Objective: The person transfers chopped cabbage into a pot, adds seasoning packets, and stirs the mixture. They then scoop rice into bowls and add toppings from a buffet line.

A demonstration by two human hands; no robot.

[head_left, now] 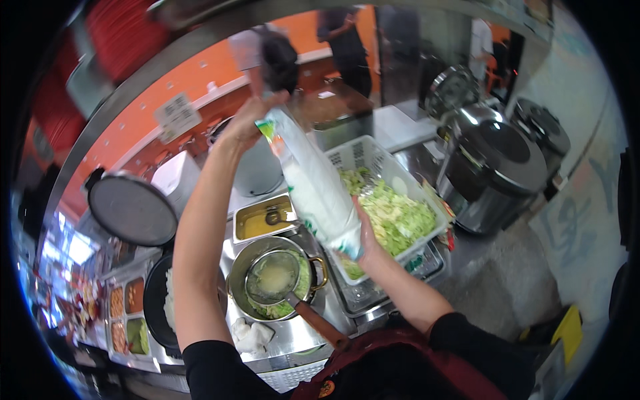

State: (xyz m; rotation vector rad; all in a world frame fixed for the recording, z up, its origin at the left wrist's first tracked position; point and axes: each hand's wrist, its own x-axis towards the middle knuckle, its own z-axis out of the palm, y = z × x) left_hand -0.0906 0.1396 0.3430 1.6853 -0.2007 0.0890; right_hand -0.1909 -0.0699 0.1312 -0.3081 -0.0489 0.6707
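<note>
A long white plastic bag (320, 185) with green and orange print is held up between my two hands. My left hand (255, 120) grips its upper end, and my right hand (366, 232) supports the lower end from the right side. Below it stands a metal pot (235, 295) holding greens in liquid, with a wooden-handled strainer (274, 277) lying in it. Behind the pot is a steel tray of yellow liquid (250, 222) with a ladle. Chopped lettuce (400, 215) fills part of a white plastic basket (367, 142) to the right, partly behind the bag.
Large lidded cookers (492, 160) stand at the right. A white cloth (251, 336) lies before the pot. Left are an open round lid (132, 207), a dark pot of rice (157, 305) and food trays (127, 320). Several people stand beyond the counter.
</note>
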